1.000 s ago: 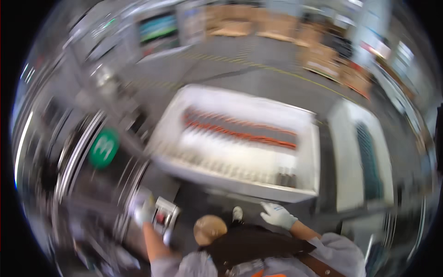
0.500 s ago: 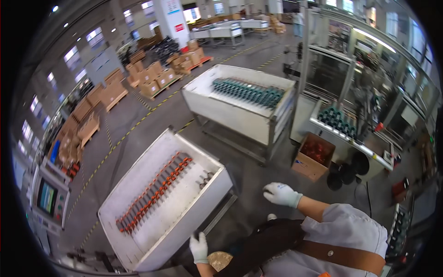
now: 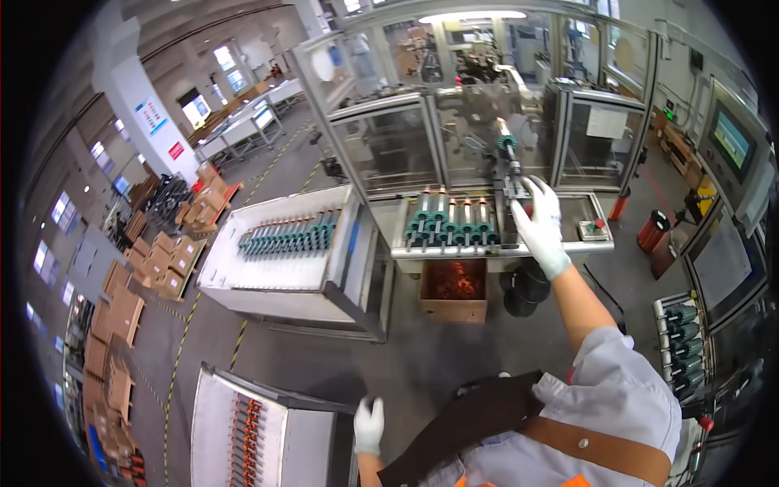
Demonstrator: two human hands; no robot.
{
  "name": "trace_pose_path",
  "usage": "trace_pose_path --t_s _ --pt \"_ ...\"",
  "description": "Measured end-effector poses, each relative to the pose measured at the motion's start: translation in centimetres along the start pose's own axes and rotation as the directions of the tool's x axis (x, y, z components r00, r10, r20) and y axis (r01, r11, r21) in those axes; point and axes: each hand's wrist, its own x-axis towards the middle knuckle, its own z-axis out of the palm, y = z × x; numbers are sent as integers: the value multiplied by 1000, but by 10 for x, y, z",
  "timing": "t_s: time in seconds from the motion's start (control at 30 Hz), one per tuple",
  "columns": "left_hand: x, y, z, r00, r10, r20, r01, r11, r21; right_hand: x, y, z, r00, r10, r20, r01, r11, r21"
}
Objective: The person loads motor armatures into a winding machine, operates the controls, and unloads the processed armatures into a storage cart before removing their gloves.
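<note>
My right hand (image 3: 541,227), in a white glove, reaches to the machine front with thumb and fingers apart. Just beyond its fingertips, a green and metal armature (image 3: 507,148) stands tilted in the machine's holder; I see no grip on it. To the left of that hand, several green armatures (image 3: 450,221) with copper-coloured ends lie in a row on the machine's front ledge (image 3: 519,251). My left hand (image 3: 369,427), also gloved, hangs low beside a white cart (image 3: 308,438), its fingers apart and nothing in them. Orange-and-grey parts (image 3: 246,438) line the cart's bed.
A second white cart (image 3: 268,280) with rows of green armatures (image 3: 292,235) stands left of the machine. Under the ledge are a cardboard box (image 3: 453,310) of reddish scraps and black bins (image 3: 523,292). A control screen (image 3: 730,140) stands at right, above another rack of green parts (image 3: 686,349).
My view has swung right to face the machine. My right hand has moved from beside the cart up to the armature holder. My left hand stays low, near the orange parts' cart.
</note>
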Motion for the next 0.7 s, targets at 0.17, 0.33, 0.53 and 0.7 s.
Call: trace_pose_path --t_s 0.17,0.33,0.53,0.7 --pt "103 213 72 886 421 195 -419 906 -53 21 65 11 786 135 604 -394 861 321" --pt "141 389 123 633 716 292 -704 690 -167 36 71 8 668 83 740 -489 799 351" --pt "159 546 216 128 972 198 -979 156 -132 -24 137 66 844 29 536 -450 581 678" --pt "154 631 304 -109 833 542 -993 -66 -98 -45 150 89 681 -38 732 -473 740 478"
